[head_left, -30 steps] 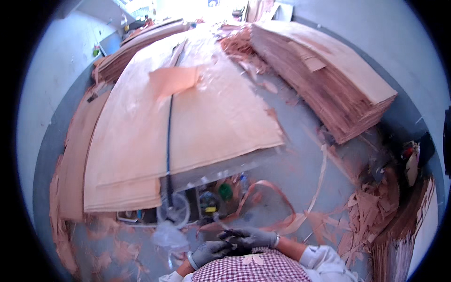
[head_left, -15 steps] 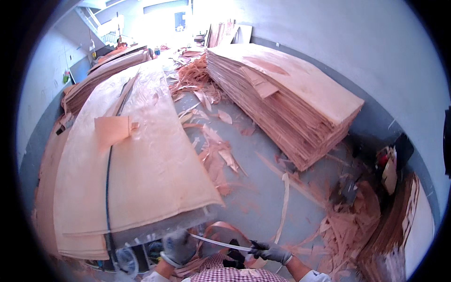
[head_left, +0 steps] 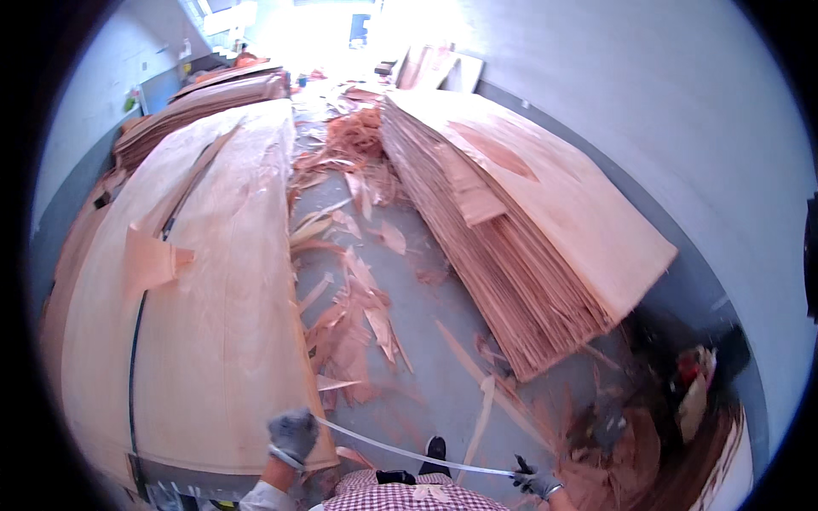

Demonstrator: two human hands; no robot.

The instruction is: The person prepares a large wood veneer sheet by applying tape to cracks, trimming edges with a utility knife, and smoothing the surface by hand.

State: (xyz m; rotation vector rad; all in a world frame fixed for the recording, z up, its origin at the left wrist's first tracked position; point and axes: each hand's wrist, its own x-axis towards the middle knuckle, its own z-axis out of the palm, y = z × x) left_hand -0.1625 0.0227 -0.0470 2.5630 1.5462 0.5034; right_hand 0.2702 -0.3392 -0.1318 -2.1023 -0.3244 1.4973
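Note:
A long, thin white strip [head_left: 400, 451] stretches in a shallow sag between my two gloved hands. My left hand [head_left: 292, 436], in a grey glove, is closed on one end beside the near right corner of the left veneer stack [head_left: 230, 358]. Its fingers hide that end of the strip. Lower right, over the floor, my right hand [head_left: 537, 480] grips the other end, its dark-gloved fingers partly spread. A folded piece of veneer [head_left: 152, 260] lies on the left stack, next to a dark line [head_left: 136, 366] running lengthwise along the top.
A tall veneer stack [head_left: 545, 187] stands to the right with ragged edges. Torn veneer scraps [head_left: 349, 332] litter the floor between the stacks, and more scraps [head_left: 613, 451] lie by my right hand. Upright veneer sheets [head_left: 716, 468] lean at the lower right. My shoe [head_left: 434, 451] shows below.
My hands have moved apart, the left toward the stack's corner and the right farther right, so more of the strip shows. The view has shifted, bringing my shoe into sight.

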